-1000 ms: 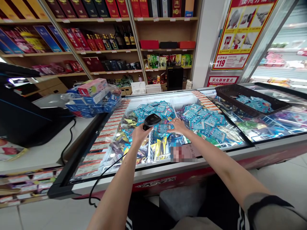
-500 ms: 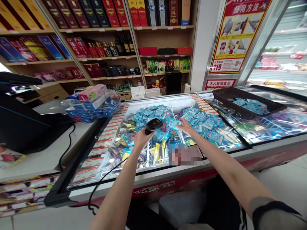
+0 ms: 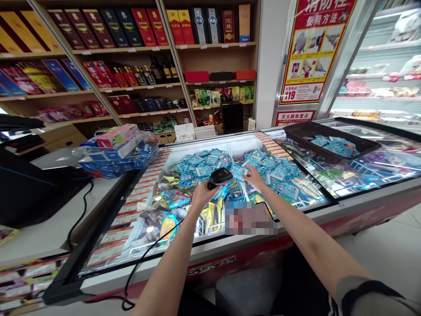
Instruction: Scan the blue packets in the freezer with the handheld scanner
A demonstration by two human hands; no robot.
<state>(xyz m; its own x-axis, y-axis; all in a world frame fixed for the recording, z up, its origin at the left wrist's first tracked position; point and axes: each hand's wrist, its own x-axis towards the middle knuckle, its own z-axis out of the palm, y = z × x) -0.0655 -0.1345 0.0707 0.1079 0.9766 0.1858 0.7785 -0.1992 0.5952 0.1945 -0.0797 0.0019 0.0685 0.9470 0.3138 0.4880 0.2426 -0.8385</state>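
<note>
The left hand (image 3: 202,195) was closed around the grip of a black barcode scanner (image 3: 219,177), its head turned towards the right hand (image 3: 255,176). The right hand pinched a small blue packet (image 3: 240,172) between thumb and fingers, just beside the scanner's head. Both hands were held over the chest freezer (image 3: 230,248), and a heap of blue packets (image 3: 197,163) lay directly beyond and beneath them. The scanner's cable (image 3: 144,256) trailed back from the left hand over the freezer's near edge.

Left of the left hand was a white counter (image 3: 49,228) carrying a wrapped stack of boxes (image 3: 115,149) (blue ones, with a pink one on top). Right of the right hand, a black tray (image 3: 297,131) sat on the freezer's glass. Far beyond both hands, wooden shelves (image 3: 210,61) held boxed goods, with a red poster (image 3: 312,48) to their right.
</note>
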